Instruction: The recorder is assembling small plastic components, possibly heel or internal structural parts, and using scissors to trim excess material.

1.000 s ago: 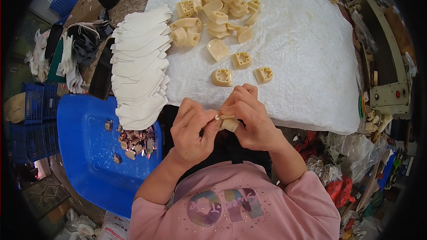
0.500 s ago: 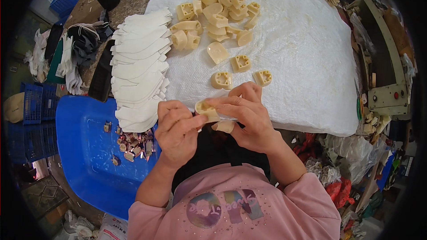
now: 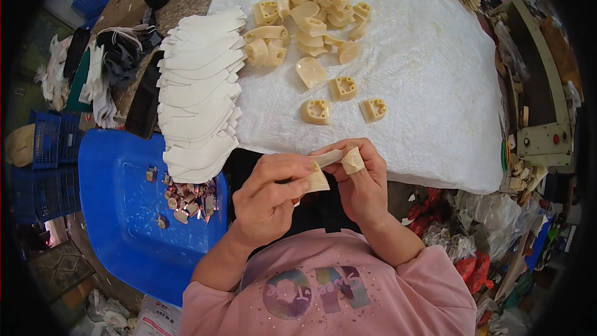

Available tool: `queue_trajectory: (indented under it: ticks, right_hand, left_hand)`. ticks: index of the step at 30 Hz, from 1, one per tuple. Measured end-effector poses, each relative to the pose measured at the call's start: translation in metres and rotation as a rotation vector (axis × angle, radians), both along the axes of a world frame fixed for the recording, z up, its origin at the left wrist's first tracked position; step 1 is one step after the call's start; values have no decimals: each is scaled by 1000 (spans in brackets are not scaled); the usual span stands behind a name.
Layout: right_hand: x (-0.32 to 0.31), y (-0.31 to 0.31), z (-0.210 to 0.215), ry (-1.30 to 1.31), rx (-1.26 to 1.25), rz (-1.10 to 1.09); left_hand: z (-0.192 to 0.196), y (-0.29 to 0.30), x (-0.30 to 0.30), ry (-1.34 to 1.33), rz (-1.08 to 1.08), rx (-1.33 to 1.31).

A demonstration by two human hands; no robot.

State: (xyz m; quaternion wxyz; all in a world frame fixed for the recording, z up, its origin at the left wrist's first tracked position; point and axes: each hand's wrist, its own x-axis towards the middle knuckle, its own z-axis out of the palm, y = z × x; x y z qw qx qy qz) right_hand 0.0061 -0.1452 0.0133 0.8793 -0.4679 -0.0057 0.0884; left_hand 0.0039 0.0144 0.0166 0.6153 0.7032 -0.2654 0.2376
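Blue plastic tray point(image 3: 118, 211) sits well off to the left of my left hand, small scraps point(image 3: 186, 196) lying in it. Stack of white flat cut pieces point(image 3: 196, 96) is above and left of that hand, on the edge of the white cloth point(image 3: 435, 87). Left hand point(image 3: 270, 196): palm turned up toward me, fingers curled, thumb and forefinger pinched on a cream wedge-shaped piece point(image 3: 317, 182). Right hand point(image 3: 360, 180): just beside the left, touching it at the fingertips, fingers bent in, gripping a thin cream strip point(image 3: 328, 158) and a small rounded cream piece point(image 3: 352, 162). Both forearms come up from my pink sleeves, elbows out, hands meeting in front of my chest. Cream moulded blocks point(image 3: 311, 18) lie on the cloth above both hands, three nearest ones just past my fingertips.
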Motion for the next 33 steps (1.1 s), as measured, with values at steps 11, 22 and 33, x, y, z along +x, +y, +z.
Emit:
queue_trajectory:
  ticks: [11,22,33]
  right_hand:
    - [-6,-5,4,11,-124,87]
    - [22,-26,16,-310,-719,278]
    - [41,-25,4,-181,-385,548]
  left_hand:
    - [7,-10,1,-186,213,572]
    - [1,1,-2,86,153,264]
    - [-2,-3,-4,75,-36,278]
